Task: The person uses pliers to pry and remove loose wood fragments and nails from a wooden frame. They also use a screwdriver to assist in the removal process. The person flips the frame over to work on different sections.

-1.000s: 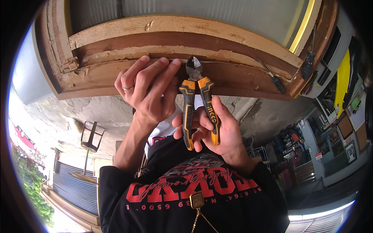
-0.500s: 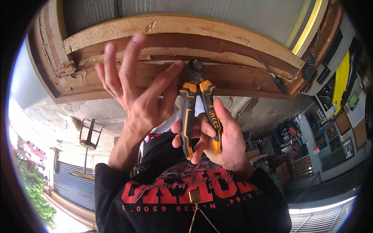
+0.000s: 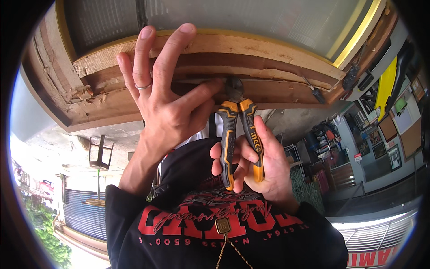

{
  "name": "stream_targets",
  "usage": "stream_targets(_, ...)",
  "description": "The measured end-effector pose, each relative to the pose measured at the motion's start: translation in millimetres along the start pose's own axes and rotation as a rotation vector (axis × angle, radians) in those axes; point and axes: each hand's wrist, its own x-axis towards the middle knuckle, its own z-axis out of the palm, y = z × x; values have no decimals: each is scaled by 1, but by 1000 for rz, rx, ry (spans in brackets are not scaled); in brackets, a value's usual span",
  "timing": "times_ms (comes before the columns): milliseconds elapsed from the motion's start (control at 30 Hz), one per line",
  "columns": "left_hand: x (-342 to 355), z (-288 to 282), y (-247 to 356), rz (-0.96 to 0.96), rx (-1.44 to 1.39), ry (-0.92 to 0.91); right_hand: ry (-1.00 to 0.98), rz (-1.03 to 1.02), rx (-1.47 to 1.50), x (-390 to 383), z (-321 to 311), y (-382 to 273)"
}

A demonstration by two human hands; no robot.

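My left hand (image 3: 163, 98) is at the wooden frame (image 3: 87, 107), middle, ring and little fingers raised and spread. Its index finger bends down to the frame's torn inner strip beside the plier jaws, with the thumb underneath; what they pinch is hidden. My right hand (image 3: 253, 161) is wrapped round side cutters (image 3: 228, 127) with black and orange handles, their metal head upright against the strip. Along the frame's right part lie a screwdriver (image 3: 317, 93) and another dark-handled tool (image 3: 350, 77). A grey panel (image 3: 224, 20) with yellow edging fills the middle of the frame.
Below the frame is a bare concrete floor (image 3: 300, 121). A dark metal stand (image 3: 101, 157) is at the left, near a corrugated shutter (image 3: 83, 208). At the right are a long yellow and black object (image 3: 389, 83) and a cluttered workshop area with wall pictures (image 3: 394, 157).
My left hand's middle, ring and little fingers have lifted and spread upward over the frame. My right hand and the side cutters have moved slightly right and down in the picture.
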Motion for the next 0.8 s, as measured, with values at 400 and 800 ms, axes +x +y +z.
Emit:
stream_targets(400,3,-4,1,-65,-83,-24,68,5,29,0,8,5)
stream_targets(800,3,-6,-1,-33,-23,-10,18,-206,-342,22,-29,12)
